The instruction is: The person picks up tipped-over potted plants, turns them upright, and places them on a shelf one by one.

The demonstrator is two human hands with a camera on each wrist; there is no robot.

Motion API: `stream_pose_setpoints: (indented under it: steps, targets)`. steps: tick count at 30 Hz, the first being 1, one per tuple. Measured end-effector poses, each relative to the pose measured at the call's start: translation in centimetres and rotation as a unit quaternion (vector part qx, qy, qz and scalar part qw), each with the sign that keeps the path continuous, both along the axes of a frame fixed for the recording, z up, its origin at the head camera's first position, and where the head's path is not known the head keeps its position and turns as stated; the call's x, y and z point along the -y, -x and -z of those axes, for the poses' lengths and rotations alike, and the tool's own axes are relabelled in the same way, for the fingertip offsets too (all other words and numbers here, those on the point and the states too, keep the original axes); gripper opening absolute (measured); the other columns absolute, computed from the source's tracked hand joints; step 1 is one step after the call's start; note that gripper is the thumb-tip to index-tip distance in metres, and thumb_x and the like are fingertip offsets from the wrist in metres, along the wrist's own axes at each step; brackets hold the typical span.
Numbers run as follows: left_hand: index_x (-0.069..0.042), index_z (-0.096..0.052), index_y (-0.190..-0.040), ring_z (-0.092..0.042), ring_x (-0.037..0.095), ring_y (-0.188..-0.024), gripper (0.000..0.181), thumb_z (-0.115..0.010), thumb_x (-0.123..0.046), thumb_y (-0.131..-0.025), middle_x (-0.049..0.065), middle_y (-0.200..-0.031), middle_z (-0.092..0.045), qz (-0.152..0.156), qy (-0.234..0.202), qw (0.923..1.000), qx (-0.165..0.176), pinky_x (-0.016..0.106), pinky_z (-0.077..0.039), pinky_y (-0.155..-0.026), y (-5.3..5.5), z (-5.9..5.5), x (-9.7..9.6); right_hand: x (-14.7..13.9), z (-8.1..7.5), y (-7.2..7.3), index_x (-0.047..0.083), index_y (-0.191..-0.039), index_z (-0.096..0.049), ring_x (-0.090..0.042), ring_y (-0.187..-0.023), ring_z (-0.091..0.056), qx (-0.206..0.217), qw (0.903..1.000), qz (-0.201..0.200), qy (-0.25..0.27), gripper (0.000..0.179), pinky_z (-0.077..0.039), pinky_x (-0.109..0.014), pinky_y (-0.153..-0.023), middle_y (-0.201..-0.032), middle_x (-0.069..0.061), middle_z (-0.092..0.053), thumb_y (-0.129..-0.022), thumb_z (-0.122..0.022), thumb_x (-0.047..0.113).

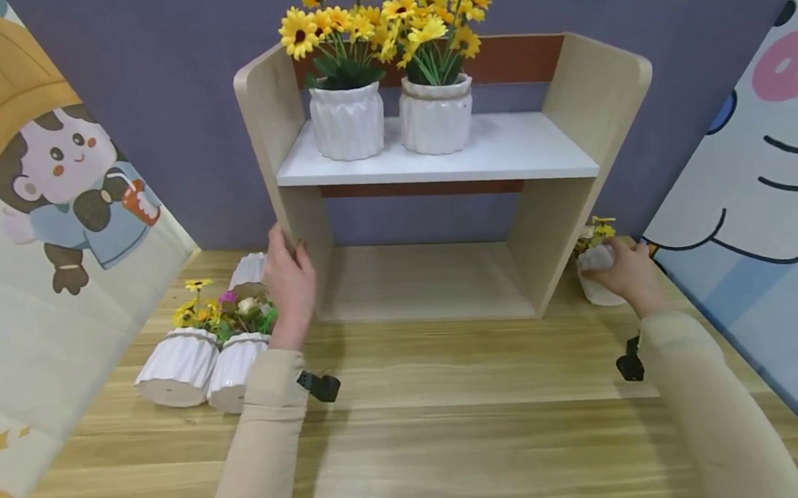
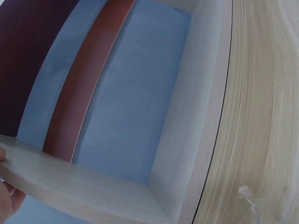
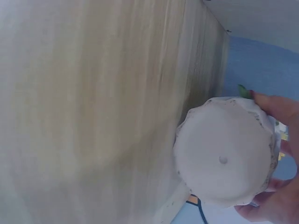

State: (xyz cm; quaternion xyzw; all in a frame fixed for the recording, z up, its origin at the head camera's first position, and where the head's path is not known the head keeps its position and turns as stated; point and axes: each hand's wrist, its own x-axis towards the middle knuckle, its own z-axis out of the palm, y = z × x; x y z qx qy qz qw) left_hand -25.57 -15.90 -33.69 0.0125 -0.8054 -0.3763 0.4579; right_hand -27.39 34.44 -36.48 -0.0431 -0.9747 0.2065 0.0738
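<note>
Purplish wall (image 1: pixel 180 140) is seen behind a wood-grained table (image 1: pixel 493 441), flanked by panels printed with cartoon figures (image 1: pixel 82 177). On the table a pale shelf (image 1: pixel 598 84) is stood, its upper board (image 1: pixel 523 146) white, its back crossed by reddish-brown strips (image 1: pixel 518 59).

Its left side is gripped by the left hand (image 1: pixel 291 282), the edge being pinched between thumb and fingers. By the right hand (image 1: pixel 634 276) a white pot (image 1: pixel 596 283) is held just beyond the shelf's right side, at the table's back right; thumb and fingers are curled round its wall. It is tilted, with its base turned toward the right wrist camera. That base is round, flat and matt white, marked by one small dimple near its middle and edged with a wavy, dark-flecked outline. Yellow flowers (image 1: pixel 602 230) and a green leaf (image 3: pixel 244 91) are shown past it. Whether the table is touched by it cannot be told.

Two similar fluted pots (image 1: pixel 435 117) of yellow flowers are set upright on the upper board. Near the left hand, three more pots (image 1: pixel 180 365) are laid over, the rear one partly hidden.
</note>
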Motion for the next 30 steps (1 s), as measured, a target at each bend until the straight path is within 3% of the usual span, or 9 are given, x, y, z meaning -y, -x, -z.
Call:
stream_pose_setpoints:
  steps: [8, 18, 22, 30]
  targets:
    - [-0.001, -0.046, -0.122, -0.056, 0.040, -0.101, 0.034, -0.053, -0.008, -0.089, 0.022, -0.112, -0.059, -0.005, -0.003, 1.0000, 0.007, 0.051, -0.045, -0.086, -0.2, -0.1, 0.0, -0.5, 0.5, -1.4, 0.005, -0.131, -0.032, -0.065, -0.106, -0.031, -0.036, 0.9988, 0.008, 0.031, 0.071, -0.034, -0.070, -0.073, -0.131, -0.045, -0.018, -0.078, -0.067, 0.037]
    - [-0.001, -0.046, -0.122, -0.056, 0.040, -0.102, 0.034, -0.053, -0.008, -0.089, 0.022, -0.113, -0.058, 0.001, -0.005, 1.0000, 0.008, 0.051, -0.045, -0.086, -0.3, -0.1, 0.0, -0.8, 1.5, -2.7, 0.002, -0.133, -0.034, -0.056, -0.108, -0.034, -0.090, 0.9951, 0.022, 0.035, 0.074, -0.033, -0.068, -0.078, -0.125, -0.041, -0.033, -0.077, -0.069, 0.035]
    - [0.000, -0.046, -0.121, -0.056, 0.040, -0.101, 0.034, -0.053, -0.007, -0.089, 0.023, -0.112, -0.058, 0.001, -0.002, 1.0000, 0.000, 0.051, -0.045, -0.086, -0.4, -0.2, 0.0, -0.8, 1.9, -3.2, 0.003, -0.134, -0.033, -0.054, -0.103, -0.038, -0.101, 0.9932, 0.037, 0.044, 0.075, -0.035, -0.065, -0.076, -0.122, -0.038, -0.035, -0.076, -0.070, 0.034]
    - [0.000, -0.047, -0.121, -0.056, 0.040, -0.101, 0.034, -0.053, -0.007, -0.089, 0.022, -0.112, -0.059, -0.001, -0.004, 1.0000, 0.001, 0.051, -0.045, -0.087, -0.2, 0.0, -0.1, -0.5, 2.2, -4.6, 0.000, -0.134, -0.032, -0.055, -0.108, -0.036, -0.118, 0.9898, 0.048, 0.065, 0.075, -0.031, -0.065, -0.084, -0.126, -0.037, -0.035, -0.077, -0.070, 0.030]
